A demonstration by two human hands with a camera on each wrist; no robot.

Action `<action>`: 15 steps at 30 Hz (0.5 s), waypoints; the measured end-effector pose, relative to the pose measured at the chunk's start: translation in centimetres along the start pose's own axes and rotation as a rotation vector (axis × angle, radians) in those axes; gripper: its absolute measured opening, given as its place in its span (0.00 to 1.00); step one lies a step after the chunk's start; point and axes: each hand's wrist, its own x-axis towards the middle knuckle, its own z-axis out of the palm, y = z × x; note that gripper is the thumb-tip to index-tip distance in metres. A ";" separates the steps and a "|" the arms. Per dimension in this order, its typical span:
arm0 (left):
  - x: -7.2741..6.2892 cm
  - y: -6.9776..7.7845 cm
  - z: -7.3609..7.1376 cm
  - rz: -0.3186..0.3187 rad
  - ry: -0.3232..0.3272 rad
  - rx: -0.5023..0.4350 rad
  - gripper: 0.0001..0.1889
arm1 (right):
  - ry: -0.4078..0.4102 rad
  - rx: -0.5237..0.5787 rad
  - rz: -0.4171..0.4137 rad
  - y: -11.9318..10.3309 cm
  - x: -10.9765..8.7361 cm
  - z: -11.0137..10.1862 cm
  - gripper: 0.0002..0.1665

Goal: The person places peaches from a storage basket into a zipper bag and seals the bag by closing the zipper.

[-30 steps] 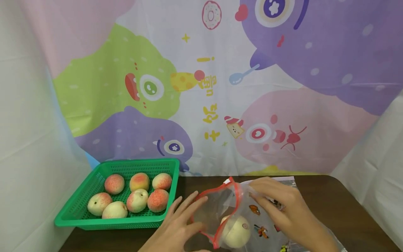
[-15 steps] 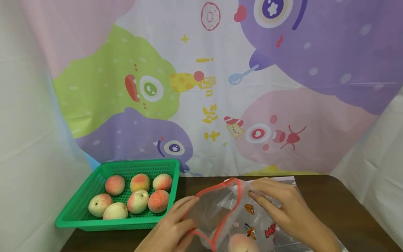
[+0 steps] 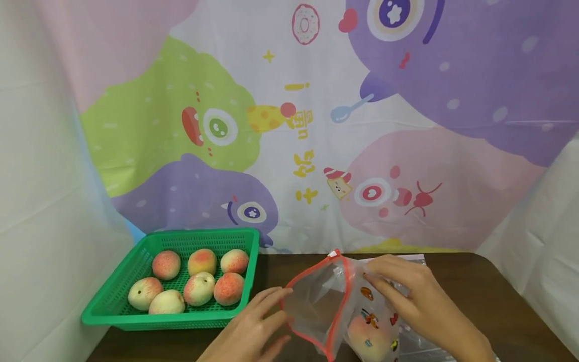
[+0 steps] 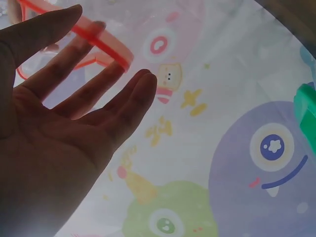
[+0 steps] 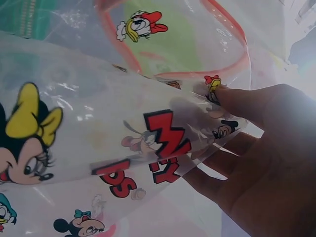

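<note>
A clear zip bag (image 3: 318,309) with a red zipper rim gapes toward the left in the head view. Cartoon figures are printed on its side. Inside, toward its right, a peach (image 3: 368,339) shows through the plastic. My right hand (image 3: 418,296) pinches the bag's side between thumb and fingers, as the right wrist view also shows around the printed plastic (image 5: 163,133). My left hand (image 3: 253,329) is at the mouth's left edge, fingertips by the red rim. In the left wrist view its fingers are spread and loosely extended, overlapping the rim (image 4: 106,44).
To the left stands a green plastic basket (image 3: 149,322) with several peaches (image 3: 200,289) in it. More clear plastic packaging (image 3: 418,347) lies under and beyond the right hand on the dark table (image 3: 484,291). A cartoon-printed curtain (image 3: 312,151) hangs behind.
The peach has gone from just inside the bag's mouth to deeper in, toward the right. The left hand's fingers closed in on the rim, then loosened. My right hand keeps its hold.
</note>
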 end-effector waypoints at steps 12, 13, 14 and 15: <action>-0.3 -1.0 -1.6 -0.170 -0.053 -0.048 0.24 | -0.046 -0.020 0.014 0.1 0.1 0.1 0.21; -0.4 -1.2 -1.7 -0.182 -0.051 -0.047 0.25 | -0.051 -0.017 0.018 0.1 0.1 0.2 0.21; -0.5 -1.4 -1.8 -0.197 -0.051 -0.041 0.25 | -0.048 -0.016 0.015 0.1 0.0 0.2 0.21; -0.6 -1.6 -1.9 -0.218 -0.051 -0.033 0.25 | -0.043 -0.016 0.009 0.1 0.0 0.2 0.21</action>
